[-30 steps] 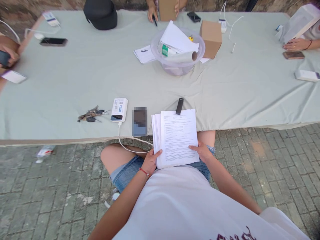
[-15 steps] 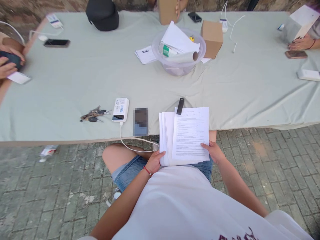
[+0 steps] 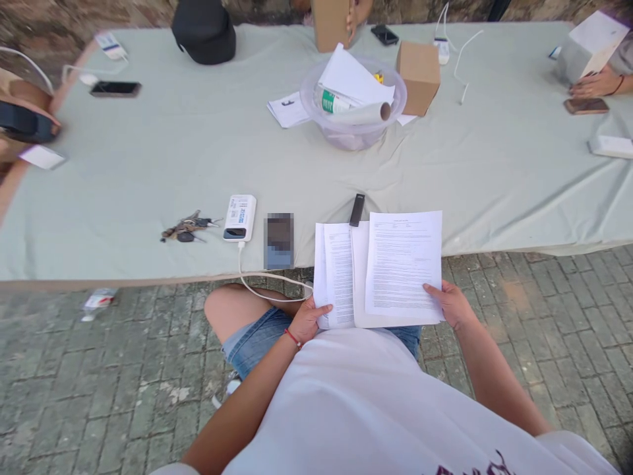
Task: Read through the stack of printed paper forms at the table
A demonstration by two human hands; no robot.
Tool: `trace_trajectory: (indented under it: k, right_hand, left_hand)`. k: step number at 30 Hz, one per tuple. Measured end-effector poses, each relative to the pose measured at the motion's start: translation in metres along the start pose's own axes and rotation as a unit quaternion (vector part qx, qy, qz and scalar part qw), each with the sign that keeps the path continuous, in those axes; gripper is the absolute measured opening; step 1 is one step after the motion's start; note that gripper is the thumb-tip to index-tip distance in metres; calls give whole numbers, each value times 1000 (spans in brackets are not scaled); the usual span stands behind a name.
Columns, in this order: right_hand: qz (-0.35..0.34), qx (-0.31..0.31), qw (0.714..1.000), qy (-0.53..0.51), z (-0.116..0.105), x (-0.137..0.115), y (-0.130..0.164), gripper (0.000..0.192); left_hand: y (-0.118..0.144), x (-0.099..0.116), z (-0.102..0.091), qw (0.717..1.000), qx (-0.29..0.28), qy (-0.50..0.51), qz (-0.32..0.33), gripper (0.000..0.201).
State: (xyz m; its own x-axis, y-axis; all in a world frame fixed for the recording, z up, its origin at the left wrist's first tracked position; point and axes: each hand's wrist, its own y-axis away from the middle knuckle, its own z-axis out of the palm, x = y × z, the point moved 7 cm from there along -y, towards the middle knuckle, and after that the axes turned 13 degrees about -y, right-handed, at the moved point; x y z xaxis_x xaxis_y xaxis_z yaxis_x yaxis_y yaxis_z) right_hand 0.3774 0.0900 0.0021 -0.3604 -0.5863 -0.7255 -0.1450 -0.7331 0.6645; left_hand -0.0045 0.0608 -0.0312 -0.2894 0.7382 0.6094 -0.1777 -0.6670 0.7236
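Observation:
Printed paper sheets are held low in front of me, at the table's near edge. My left hand (image 3: 309,318) pinches the lower left of the left-hand papers (image 3: 339,274), thumb on top. With thumb over the right edge, my right hand (image 3: 449,303) grips a printed sheet (image 3: 404,264), apart from the left-hand papers. A blank white sheet (image 3: 360,290) shows between the two and under the right one. Touching the papers' top edge is a small black stick-like object (image 3: 357,210). The fingers beneath the papers are hidden.
Left of the papers lie a blurred-out phone (image 3: 279,241), a white power bank (image 3: 240,218) with its cable, and keys (image 3: 188,227). Farther back stand a plastic basin (image 3: 353,137) of papers and a roll, a cardboard box (image 3: 418,78) and a black cap (image 3: 204,33). Other people's hands show at the table's edges.
My right hand has moved right with the top printed sheet, uncovering printed text on the left papers and a blank sheet. My left hand stays almost in place.

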Motion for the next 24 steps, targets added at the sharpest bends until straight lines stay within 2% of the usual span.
trace_trajectory:
  k: [2, 5, 10, 16, 19, 24]
  right_hand:
    - [6, -9, 1000, -11, 8, 4, 1, 48]
    - [20, -27, 999, -10, 24, 13, -1, 52]
    - [-14, -55, 995, 78, 44, 14, -9, 51]
    - [-79, -35, 980, 181, 50, 8, -16, 51]
    - [-78, -56, 980, 174, 56, 14, -17, 48]
    - [-49, -79, 986, 136, 62, 31, -19, 46]
  left_hand:
    - [-1, 0, -1, 1000, 8, 5, 0, 72]
    - [-2, -2, -6, 999, 33, 30, -1, 56]
    - [-4, -6, -12, 998, 51, 38, -11, 42]
    - [-7, -9, -12, 998, 44, 32, -15, 43]
    - [-7, -10, -12, 999, 37, 30, -17, 45]
    - [-7, -10, -9, 999, 22, 25, 1, 61]
